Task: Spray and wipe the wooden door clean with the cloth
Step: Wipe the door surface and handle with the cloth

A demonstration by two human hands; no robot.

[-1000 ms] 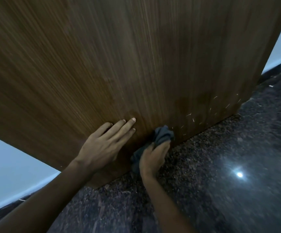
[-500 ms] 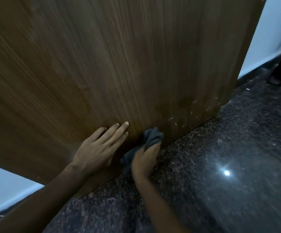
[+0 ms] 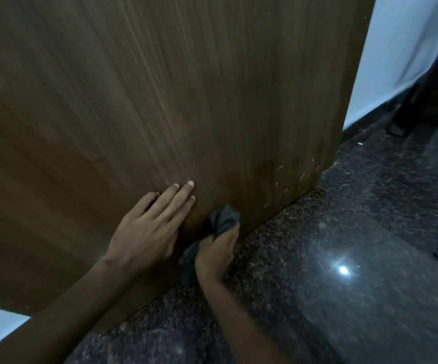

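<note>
A brown wooden door (image 3: 160, 95) with vertical grain fills most of the view. Its lower right part carries small pale scratch marks and a darker damp-looking patch. My left hand (image 3: 149, 229) lies flat on the door near its bottom edge, fingers together and stretched out. Just to the right, my right hand (image 3: 216, 254) grips a crumpled dark grey cloth (image 3: 223, 219) and presses it against the door's lowest strip, close to the floor. No spray bottle is in view.
A dark speckled polished floor (image 3: 330, 258) runs along the door's bottom and reflects a bright light spot. A pale wall (image 3: 396, 48) stands to the right of the door, with a dark object (image 3: 430, 101) on the floor beside it.
The view has shifted, so the door's right edge and the wall beside it show more. Both hands sit slightly further left in the view, the cloth still pressed low on the door.
</note>
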